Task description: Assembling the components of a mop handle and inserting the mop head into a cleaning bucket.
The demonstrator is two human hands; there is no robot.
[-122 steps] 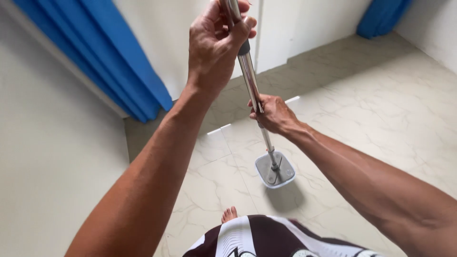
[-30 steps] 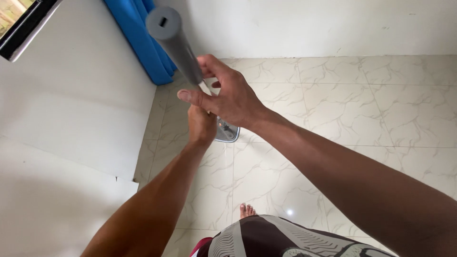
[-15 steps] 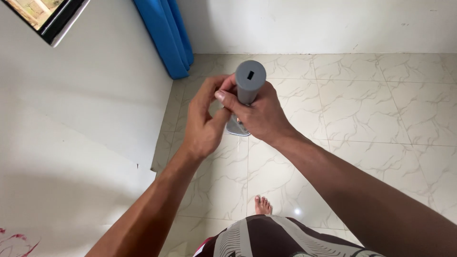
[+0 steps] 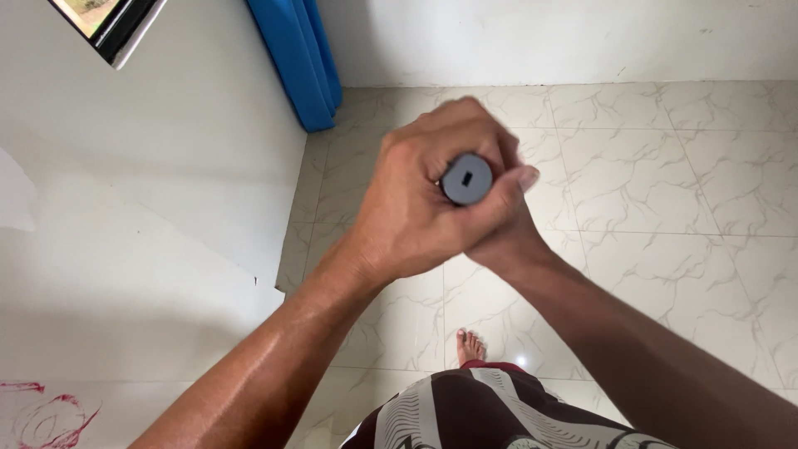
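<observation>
Hands meet at the top of a grey handle (image 4: pixel 466 179), seen end-on from above so that only its round cap with a small dark slot shows. The left hand (image 4: pixel 424 208) sits uppermost, its fingers (image 4: pixel 465 125) curled over and clamped round the handle just under the cap, the thumb pressed across the near side. The right hand (image 4: pixel 507 237) lies beneath and partly hidden by the left; its fingers wrap the same handle lower down, with one fingertip showing at the right of the cap, so it too is closed on the handle. Both forearms rise from the bottom of the view and cross toward this point. The shaft below the hands is hidden, and what hangs at its lower end cannot be told. Under the hands spreads a floor (image 4: pixel 648 166) of pale marbled tiles, running up to a white wall (image 4: pixel 540 37) at the top. A blue curtain (image 4: pixel 295 58) hangs in the corner at the upper left, with a dark window frame (image 4: pixel 125 25) beside it. Toes of a bare foot (image 4: pixel 470 345) show on the tiles below, just above a dark patterned garment (image 4: pixel 465 416).
</observation>
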